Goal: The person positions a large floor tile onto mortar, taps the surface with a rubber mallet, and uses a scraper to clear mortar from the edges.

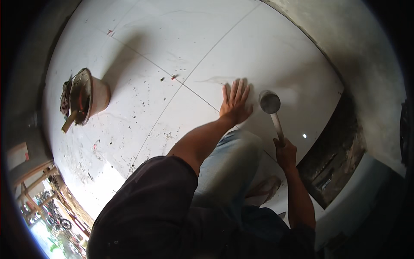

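Note:
My left hand (235,103) lies flat on a large white floor tile (276,56), fingers spread, close to where tile joints meet. My right hand (285,153) is closed round the pale handle of a rubber mallet (270,102). The mallet's dark round head is just right of my left hand, over the same tile; whether it touches the surface I cannot tell. Beneath my arms are my bent knee in jeans and one foot (269,187).
A bucket (100,96) with a wooden handle sticking out stands at the left. Crumbs of dirt and small red bits (174,77) dot the tiles. At the right, a dark untiled strip (334,151) runs beside the wall (362,52). Timber and a motorcycle (60,220) show at lower left.

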The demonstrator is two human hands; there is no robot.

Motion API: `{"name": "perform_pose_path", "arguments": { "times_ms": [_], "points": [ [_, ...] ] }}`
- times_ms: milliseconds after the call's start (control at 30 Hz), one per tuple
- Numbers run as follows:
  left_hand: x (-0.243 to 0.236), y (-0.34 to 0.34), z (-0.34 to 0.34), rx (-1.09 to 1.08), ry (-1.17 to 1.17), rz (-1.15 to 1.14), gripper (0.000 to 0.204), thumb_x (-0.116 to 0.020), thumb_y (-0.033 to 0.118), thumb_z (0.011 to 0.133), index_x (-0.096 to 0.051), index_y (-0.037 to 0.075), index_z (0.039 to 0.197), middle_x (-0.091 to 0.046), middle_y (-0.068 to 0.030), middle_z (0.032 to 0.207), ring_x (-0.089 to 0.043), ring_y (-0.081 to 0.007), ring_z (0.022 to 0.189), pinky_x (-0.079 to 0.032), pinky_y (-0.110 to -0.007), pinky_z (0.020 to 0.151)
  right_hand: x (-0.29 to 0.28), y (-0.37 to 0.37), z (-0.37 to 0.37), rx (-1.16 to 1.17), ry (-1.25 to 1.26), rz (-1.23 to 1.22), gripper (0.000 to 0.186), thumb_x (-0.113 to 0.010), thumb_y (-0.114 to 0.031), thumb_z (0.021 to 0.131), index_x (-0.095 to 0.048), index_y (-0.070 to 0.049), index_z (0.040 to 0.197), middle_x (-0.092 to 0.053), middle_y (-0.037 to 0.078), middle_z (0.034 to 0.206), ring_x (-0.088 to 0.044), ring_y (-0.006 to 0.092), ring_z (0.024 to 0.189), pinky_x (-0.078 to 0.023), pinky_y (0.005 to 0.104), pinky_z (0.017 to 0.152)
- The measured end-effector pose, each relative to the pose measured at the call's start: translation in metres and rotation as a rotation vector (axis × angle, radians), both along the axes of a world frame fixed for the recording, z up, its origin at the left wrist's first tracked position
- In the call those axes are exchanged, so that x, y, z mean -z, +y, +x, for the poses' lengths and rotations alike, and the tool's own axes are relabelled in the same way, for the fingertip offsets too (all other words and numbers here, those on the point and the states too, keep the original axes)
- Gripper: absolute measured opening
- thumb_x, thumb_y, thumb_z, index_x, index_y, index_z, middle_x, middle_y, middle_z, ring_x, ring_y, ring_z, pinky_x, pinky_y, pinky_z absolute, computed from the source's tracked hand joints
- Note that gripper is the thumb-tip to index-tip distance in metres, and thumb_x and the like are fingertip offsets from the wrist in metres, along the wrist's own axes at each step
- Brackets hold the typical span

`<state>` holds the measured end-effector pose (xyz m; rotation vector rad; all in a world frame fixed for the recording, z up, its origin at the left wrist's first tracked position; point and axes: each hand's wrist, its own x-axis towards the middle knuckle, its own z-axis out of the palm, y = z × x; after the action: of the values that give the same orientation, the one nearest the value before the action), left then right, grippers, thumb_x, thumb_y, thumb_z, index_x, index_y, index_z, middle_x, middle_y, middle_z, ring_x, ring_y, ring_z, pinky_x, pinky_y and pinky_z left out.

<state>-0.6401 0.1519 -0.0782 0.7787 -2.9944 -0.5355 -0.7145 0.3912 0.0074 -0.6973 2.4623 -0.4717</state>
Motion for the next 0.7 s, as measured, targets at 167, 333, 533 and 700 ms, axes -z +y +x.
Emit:
{"name": "perform_pose_path", "arguments": {
  "times_ms": [167, 333, 533, 700],
  "points": [
    [0.005, 0.013, 0.043, 0.08, 0.025, 0.028, 0.095, -0.051, 0.069, 0.079, -0.019, 0.016, 0.151, -0.009, -0.0136, 0.158, 0.0, -0.0337, 0.146, 0.003, -0.063, 0.112, 0.022, 0.005, 0.014, 0.154, 0.095, -0.14, 0.03, -0.056, -0.027, 0.092, -0.055, 0.002, 0.081, -0.06, 0.024, 0.069, -0.061, 0.0465, 0.074, -0.045, 0.0482, 0.061],
    [0.014, 0.018, 0.052, 0.083, 0.022, 0.018, 0.116, -0.052, 0.082, 0.069, -0.014, 0.009, 0.151, -0.007, -0.014, 0.158, 0.003, -0.0339, 0.146, 0.004, -0.065, 0.111, 0.014, 0.003, -0.004, 0.089, 0.167, -0.083, 0.027, -0.054, -0.024, 0.091, -0.054, 0.002, 0.082, -0.06, 0.025, 0.07, -0.061, 0.0461, 0.075, -0.046, 0.0479, 0.062],
    [0.009, 0.003, 0.043, 0.096, 0.022, -0.022, 0.122, -0.052, 0.084, 0.066, -0.015, 0.004, 0.15, -0.009, -0.0147, 0.157, 0.001, -0.0346, 0.146, 0.003, -0.067, 0.11, 0.008, -0.004, -0.013, 0.098, 0.159, -0.023, 0.029, -0.053, -0.027, 0.091, -0.056, 0.001, 0.083, -0.062, 0.025, 0.075, -0.062, 0.0454, 0.077, -0.047, 0.0513, 0.066],
    [0.003, 0.01, 0.047, 0.106, -0.007, -0.032, 0.118, -0.049, 0.085, 0.067, -0.022, 0.004, 0.148, -0.012, -0.0147, 0.157, -0.003, -0.0336, 0.146, -0.004, -0.067, 0.11, 0.029, 0.029, -0.015, -0.019, 0.194, 0.244, 0.033, -0.05, -0.028, 0.094, -0.057, 0.002, 0.084, -0.062, 0.024, 0.074, -0.062, 0.0451, 0.075, -0.046, 0.0514, 0.066]
  ]
}}
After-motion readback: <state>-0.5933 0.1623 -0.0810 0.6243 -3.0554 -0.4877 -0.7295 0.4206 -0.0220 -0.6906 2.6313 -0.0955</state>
